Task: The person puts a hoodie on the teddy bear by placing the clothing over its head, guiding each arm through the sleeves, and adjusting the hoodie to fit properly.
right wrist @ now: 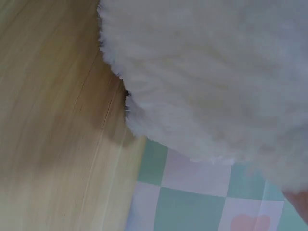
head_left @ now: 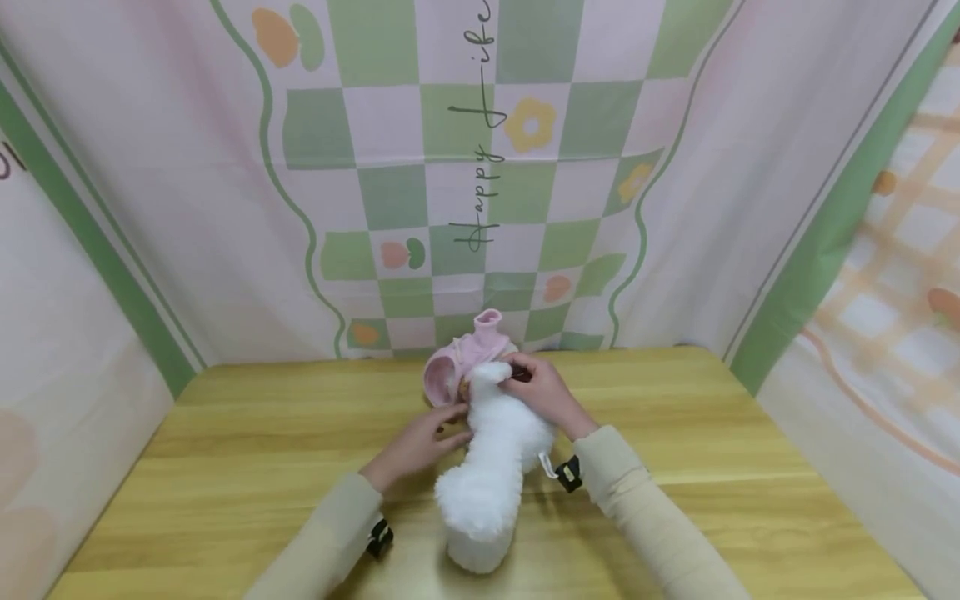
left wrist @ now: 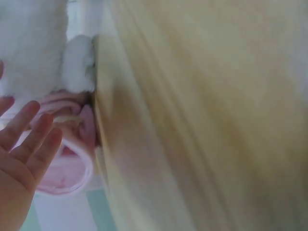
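Observation:
A white fluffy plush toy [head_left: 495, 467] lies lengthwise on the table, with a small tag on its right side. Against its far end is a pink piece of fabric [head_left: 486, 340] with tube-like openings, like a small garment. My right hand [head_left: 546, 390] has thumb and forefinger bent about the toy's far tip; its other fingertips are hidden. On the toy's left side my left hand [head_left: 420, 446] is held with fingers loosely extended, near the toy and the fabric. In the left wrist view, a round pink opening [left wrist: 67, 171] shows beyond the spread fingers [left wrist: 36, 139].
The wood-grain table [head_left: 285, 433] runs back to a hanging green-and-white checked cloth [head_left: 457, 192]. Further printed cloths hang on the left [head_left: 67, 350] and right [head_left: 885, 333]. A black wrist device [head_left: 568, 473] sits beneath the right sleeve.

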